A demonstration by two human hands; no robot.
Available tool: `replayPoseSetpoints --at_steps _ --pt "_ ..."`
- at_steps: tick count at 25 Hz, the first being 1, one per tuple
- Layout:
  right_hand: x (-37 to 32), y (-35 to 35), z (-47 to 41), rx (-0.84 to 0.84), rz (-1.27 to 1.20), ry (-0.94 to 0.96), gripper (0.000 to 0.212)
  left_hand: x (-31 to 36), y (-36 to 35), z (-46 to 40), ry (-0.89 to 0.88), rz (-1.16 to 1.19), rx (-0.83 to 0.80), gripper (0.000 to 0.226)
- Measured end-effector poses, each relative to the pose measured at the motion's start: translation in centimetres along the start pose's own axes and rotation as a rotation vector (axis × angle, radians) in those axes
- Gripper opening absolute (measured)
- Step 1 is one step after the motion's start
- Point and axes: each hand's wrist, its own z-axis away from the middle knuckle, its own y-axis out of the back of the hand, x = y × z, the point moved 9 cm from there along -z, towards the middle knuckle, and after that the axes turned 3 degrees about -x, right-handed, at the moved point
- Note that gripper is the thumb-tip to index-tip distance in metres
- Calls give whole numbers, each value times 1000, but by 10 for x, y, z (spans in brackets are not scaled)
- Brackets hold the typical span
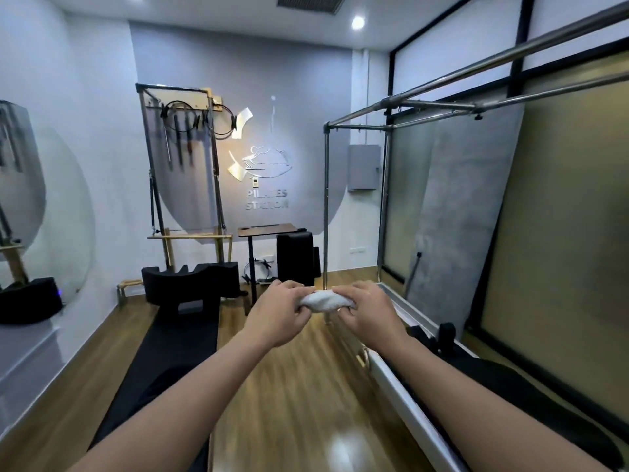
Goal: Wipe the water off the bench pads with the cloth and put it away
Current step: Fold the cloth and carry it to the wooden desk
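Head view of a studio aisle between two benches; the cloth point(322, 300), white and bunched into a roll, is held in the air above the wooden floor point(292, 386), between both hands and touching neither bench; the left hand point(277, 313) is closed on its left end and the right hand point(366, 313) on its right end, fingers curled round the fabric, as if it were being wrung or folded, though which cannot be told. The long black pad point(170, 362) of the left bench and the dark pad point(503, 379) of the right bench are seen only in part; no water can be made out on either, so it is judged, not seen, whether wiping is finished; the putting away is not yet done, since the cloth is in hand. The near ends of both benches are cut off by the frame; the storage place for the cloth is not identifiable; motion blur softens the floor.
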Motion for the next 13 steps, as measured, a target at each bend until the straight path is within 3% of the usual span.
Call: replayPoseSetpoints --at_steps 7,13 --pt "171 -19 -123 -2 37 -35 35 2 -116 -183 -49 26 -37 47" --pt "264 -86 -266 -120 21 70 41 -64 -170 -316 85 -46 3 50"
